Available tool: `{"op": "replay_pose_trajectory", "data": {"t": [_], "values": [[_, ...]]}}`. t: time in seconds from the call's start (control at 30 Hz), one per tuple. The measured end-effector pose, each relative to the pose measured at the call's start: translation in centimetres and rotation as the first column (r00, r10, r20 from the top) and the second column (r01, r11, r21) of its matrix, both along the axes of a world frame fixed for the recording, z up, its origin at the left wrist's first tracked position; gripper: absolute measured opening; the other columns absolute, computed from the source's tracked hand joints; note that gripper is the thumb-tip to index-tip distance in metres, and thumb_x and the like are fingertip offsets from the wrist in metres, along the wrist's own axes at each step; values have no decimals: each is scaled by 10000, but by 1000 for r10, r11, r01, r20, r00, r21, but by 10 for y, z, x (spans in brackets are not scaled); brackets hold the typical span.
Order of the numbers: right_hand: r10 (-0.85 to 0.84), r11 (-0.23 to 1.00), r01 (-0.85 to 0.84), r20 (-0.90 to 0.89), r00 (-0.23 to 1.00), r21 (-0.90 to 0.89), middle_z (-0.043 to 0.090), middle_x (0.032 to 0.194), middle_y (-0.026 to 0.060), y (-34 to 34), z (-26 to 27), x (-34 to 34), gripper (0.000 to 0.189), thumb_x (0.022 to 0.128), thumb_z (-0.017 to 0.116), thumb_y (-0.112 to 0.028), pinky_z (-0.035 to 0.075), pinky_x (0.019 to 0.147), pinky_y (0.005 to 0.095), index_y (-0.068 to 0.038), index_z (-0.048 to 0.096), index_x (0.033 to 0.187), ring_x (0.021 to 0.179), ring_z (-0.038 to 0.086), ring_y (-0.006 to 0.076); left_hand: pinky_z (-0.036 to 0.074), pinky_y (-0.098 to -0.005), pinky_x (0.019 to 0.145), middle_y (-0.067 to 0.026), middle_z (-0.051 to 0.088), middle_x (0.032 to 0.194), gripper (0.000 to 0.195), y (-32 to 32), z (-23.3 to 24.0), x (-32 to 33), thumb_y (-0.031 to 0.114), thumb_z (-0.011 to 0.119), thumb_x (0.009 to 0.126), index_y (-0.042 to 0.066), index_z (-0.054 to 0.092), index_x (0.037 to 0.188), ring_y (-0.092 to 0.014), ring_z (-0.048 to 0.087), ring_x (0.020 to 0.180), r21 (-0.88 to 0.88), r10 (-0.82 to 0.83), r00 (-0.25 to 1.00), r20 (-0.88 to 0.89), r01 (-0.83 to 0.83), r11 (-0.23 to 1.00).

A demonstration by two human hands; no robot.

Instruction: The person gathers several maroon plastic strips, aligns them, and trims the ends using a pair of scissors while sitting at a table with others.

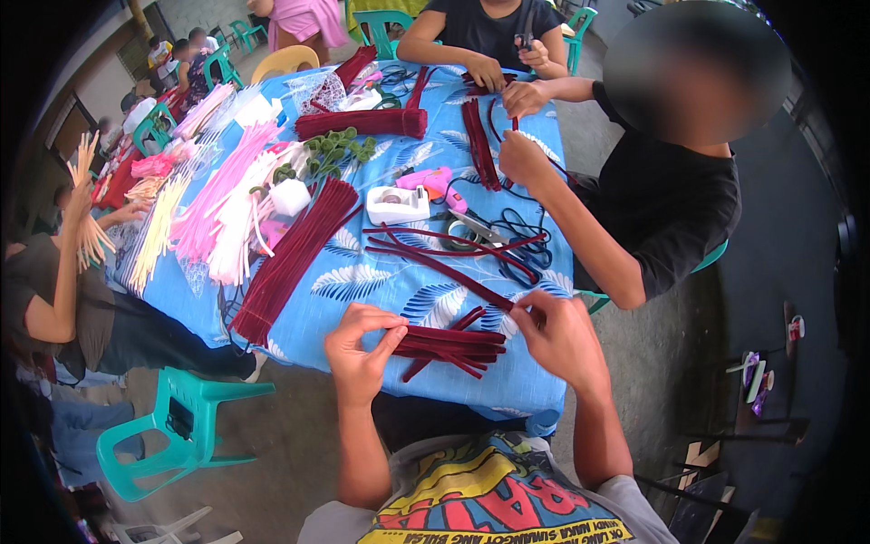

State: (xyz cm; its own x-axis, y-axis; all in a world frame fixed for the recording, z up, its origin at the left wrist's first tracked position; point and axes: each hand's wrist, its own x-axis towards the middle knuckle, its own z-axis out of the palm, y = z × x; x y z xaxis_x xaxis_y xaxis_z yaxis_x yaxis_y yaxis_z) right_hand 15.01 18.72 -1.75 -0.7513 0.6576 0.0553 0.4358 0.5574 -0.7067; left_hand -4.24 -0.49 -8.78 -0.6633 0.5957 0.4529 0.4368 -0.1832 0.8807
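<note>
Near the table's front edge lies a small pile of dark red pipe cleaners, some of them crossed. My left hand is at the pile's left end, thumb and forefinger pinched together; whether a stem is between them I cannot tell. My right hand pinches the near end of a long dark red pipe cleaner, which slants up and left across other loose stems. A thick bundle of dark red pipe cleaners lies to the left. Beyond the loose stems are scissors and a white tape dispenser.
A pink glue gun and black cords lie past the scissors. Pink and white pipe cleaners cover the table's left side. A co-worker's forearm reaches in from the right. A green plastic chair stands at lower left.
</note>
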Motion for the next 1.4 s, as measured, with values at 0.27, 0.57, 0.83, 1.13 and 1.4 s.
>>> {"op": "replay_pose_trajectory", "data": {"t": [0.27,0.57,0.83,1.13,1.4], "values": [[79,917,-127,139,987,378,660,918,132,28,-30,-20,111,793,686,-120,518,775,440,-49,727,867,850,657,350,457,-358,916,-64,742,936,162,-4,19,-3,-13,767,744,43,749,896,-228,594,987,-142,82,967,-241,-119,983],[-1,986,27,-159,987,163,697,846,158,16,5,-15,143,737,706,69,542,741,358,26,658,865,775,694,326,430,-421,1025,-57,704,1131,231,30,62,-4,103,752,804,68,734,1032,-270,556,1180,-242,-73,889,-452,-43,969],[-20,991,50,-225,974,127,698,780,157,16,16,-3,137,757,693,110,535,672,297,73,686,888,696,696,204,441,-431,969,-80,708,1008,207,73,48,-17,188,690,864,63,734,1023,-278,612,1059,-579,-432,783,-448,114,808],[-215,974,175,-344,914,-142,673,778,105,18,19,5,189,822,639,115,494,584,245,77,650,1007,637,639,127,497,-438,829,-98,712,907,168,78,36,-24,189,692,865,50,741,946,-296,646,911,-488,-365,821,-439,123,864],[-321,947,250,-655,684,-202,646,808,70,13,10,13,77,896,642,59,487,597,223,65,664,969,650,610,98,532,-356,757,-104,715,904,153,72,60,-27,140,647,926,7,712,961,-234,676,827,-302,-228,907,-354,120,946]]}}
